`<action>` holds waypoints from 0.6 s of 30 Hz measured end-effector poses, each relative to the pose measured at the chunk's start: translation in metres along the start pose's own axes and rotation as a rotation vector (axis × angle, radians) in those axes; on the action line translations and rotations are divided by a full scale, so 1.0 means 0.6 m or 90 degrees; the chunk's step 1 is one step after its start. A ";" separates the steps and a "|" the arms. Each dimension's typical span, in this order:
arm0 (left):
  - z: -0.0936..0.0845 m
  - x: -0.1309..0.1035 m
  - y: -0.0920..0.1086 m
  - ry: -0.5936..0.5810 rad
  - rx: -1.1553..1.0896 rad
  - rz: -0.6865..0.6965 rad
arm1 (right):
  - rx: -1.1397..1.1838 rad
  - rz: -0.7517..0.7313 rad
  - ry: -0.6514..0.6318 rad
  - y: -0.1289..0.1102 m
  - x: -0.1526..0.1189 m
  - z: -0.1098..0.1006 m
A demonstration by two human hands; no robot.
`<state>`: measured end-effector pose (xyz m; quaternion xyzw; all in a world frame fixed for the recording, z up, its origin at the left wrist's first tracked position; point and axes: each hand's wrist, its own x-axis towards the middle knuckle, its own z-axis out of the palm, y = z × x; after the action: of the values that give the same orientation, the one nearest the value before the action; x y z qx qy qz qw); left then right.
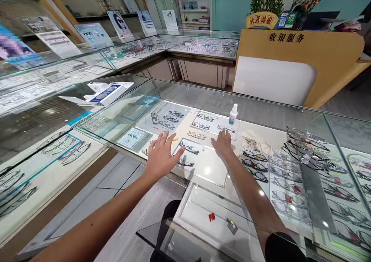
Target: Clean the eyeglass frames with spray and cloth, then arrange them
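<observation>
My left hand (162, 153) is held over the glass display case (199, 169) with its fingers spread and nothing in them. Beneath and just right of it lie dark-framed eyeglasses (189, 149) on a white card; a thin yellow object (174, 139) shows beside its fingers. My right hand (223, 142) reaches farther forward, palm down, thumb apart from the fingers. Its fingertips are close to a pair of eyeglasses (226, 129); whether they touch is unclear. A small white spray bottle (233, 114) stands beyond that hand, and a crumpled cream cloth (256, 142) lies to its right.
Several loose eyeglasses (308, 150) are heaped at the right, beside rows of frames (255, 164). Below me an open drawer (199, 204) holds a red packet (211, 217). An unfolded white box (106, 94) lies left. A wooden counter (290, 61) stands behind.
</observation>
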<state>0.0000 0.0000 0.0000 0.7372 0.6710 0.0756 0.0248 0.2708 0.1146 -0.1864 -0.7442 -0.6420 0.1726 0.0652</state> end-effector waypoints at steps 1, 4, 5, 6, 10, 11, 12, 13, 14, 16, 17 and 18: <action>0.000 0.000 0.000 0.003 0.000 -0.001 | 0.000 0.004 -0.002 0.000 0.002 0.000; 0.001 0.000 0.001 0.009 -0.002 -0.003 | -0.003 0.013 -0.004 0.001 0.007 0.002; 0.001 0.000 0.001 0.009 -0.003 -0.004 | -0.005 0.014 -0.004 0.001 0.010 0.002; 0.001 0.000 0.000 0.008 -0.004 -0.005 | -0.006 0.015 -0.004 0.001 0.013 0.003; -0.001 0.000 0.001 0.005 -0.005 -0.008 | -0.010 0.022 0.004 0.001 0.027 0.002; -0.002 -0.001 0.001 0.003 -0.004 -0.009 | -0.011 0.024 0.005 0.001 0.032 0.002; -0.003 -0.001 0.002 0.001 -0.004 -0.010 | -0.011 0.027 0.006 0.002 0.036 0.001; -0.004 -0.001 0.003 -0.002 -0.003 -0.013 | -0.011 0.030 0.008 0.002 0.040 0.000; -0.004 -0.001 0.003 -0.004 -0.003 -0.015 | -0.011 0.033 0.011 0.002 0.044 0.000; -0.005 0.000 0.004 -0.004 -0.005 -0.016 | -0.012 0.037 0.022 0.003 0.052 -0.001; -0.005 0.000 0.004 -0.002 -0.006 -0.016 | -0.012 0.039 0.029 0.004 0.055 -0.001; -0.004 0.000 0.003 -0.001 -0.007 -0.015 | -0.013 0.041 0.036 0.004 0.058 -0.001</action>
<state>0.0015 -0.0001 0.0028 0.7289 0.6794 0.0782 0.0299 0.2774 0.1485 -0.1929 -0.7698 -0.6172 0.1469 0.0698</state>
